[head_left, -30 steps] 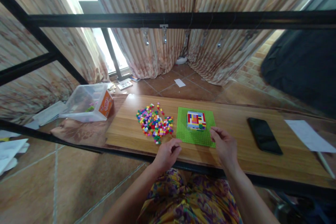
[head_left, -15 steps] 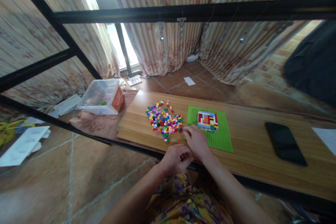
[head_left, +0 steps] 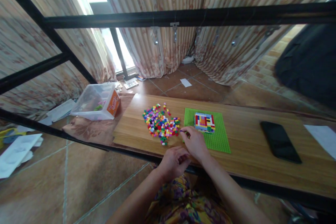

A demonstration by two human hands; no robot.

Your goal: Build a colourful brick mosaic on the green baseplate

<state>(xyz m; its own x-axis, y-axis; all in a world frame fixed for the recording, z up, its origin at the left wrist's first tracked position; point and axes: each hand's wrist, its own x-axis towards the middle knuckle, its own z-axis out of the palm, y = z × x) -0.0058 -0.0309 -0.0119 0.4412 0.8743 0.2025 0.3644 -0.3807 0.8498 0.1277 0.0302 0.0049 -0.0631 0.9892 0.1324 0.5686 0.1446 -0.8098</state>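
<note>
My right hand (head_left: 194, 142) hovers over the left edge of the green baseplate (head_left: 222, 140). Its thumb and fingertips are pinched on a small dark brick, whose exact colour I cannot make out. On the plate, just beyond this hand, sits a low square build of colourful bricks (head_left: 204, 122), red, white, yellow and blue on top. A loose pile of small toy bricks (head_left: 160, 120) lies to the left of the plate. At the table's front edge my left hand (head_left: 173, 162) is curled, fingers bent toward the thumb; whatever may be inside is hidden.
A black phone (head_left: 280, 141) lies on the wooden table (head_left: 246, 129) at the right, near a white paper (head_left: 321, 140). A clear plastic box (head_left: 96, 101) with an orange label stands at the left end. A black metal bar (head_left: 162, 18) crosses in front of the curtains.
My right hand has drawn its fingertips into a pinch beside the brick pile, with a dark brick now showing. My left hand stays curled. The whole view has shifted slightly.
</note>
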